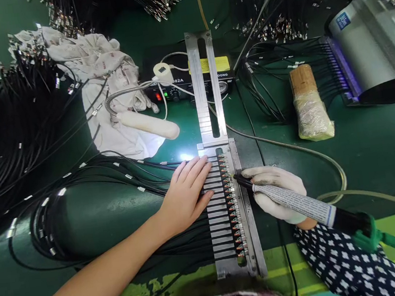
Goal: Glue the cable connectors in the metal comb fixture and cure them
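Note:
My left hand [184, 197] is bare and lies flat, fingers stretched out, across the left edge of a slotted metal fixture [226, 262]. Black cables [191, 242] run in from the left and sit side by side in its slots. Their small metal ends [235, 220] line up in a row along the right side. In a white glove, my right hand [285, 175] grips a dispensing syringe [294, 201] with a printed white label, black tip and green cap. The syringe's tip points left, close to the upper part of the row; whether it touches cannot be seen.
Behind the fixture stands a black control box [185, 89] with lit switches. A white lamp [149, 125] on a bent neck shines from the left near a crumpled cloth [105, 97]. At right are a wrapped block [311, 110], a metal drum [379, 44] and a hose [329, 163].

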Demonstrator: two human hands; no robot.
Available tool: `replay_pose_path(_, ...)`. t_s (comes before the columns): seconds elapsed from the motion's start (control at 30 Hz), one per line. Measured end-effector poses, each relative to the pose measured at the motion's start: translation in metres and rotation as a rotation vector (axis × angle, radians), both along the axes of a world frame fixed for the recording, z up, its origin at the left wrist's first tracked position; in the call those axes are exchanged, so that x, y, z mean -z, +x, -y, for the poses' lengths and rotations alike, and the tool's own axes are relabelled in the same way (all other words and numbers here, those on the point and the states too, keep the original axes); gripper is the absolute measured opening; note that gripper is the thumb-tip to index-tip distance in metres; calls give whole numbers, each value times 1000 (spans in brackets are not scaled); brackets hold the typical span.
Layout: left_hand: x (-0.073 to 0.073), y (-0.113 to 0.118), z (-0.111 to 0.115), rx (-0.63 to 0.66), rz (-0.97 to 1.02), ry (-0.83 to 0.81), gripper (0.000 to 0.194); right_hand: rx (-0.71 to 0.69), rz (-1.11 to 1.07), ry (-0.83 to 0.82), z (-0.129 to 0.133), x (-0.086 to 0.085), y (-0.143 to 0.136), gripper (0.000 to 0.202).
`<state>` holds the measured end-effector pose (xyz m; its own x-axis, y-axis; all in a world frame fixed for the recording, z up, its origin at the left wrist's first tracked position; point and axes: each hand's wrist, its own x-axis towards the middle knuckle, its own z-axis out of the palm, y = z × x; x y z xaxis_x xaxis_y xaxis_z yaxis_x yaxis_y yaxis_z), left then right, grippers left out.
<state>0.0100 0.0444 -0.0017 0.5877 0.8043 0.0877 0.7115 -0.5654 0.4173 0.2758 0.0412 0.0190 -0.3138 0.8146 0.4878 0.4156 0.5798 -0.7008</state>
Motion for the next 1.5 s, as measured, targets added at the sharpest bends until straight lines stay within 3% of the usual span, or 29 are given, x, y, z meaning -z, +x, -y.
replay_pose_path(1.0,-1,0,0,0,20,-1,58,-47,-7,37,-2,-2,2,17)
replay_pose_path(1.5,-2,0,0,4,14,4,60,9,-32,-42,-2,-5,-1,17)
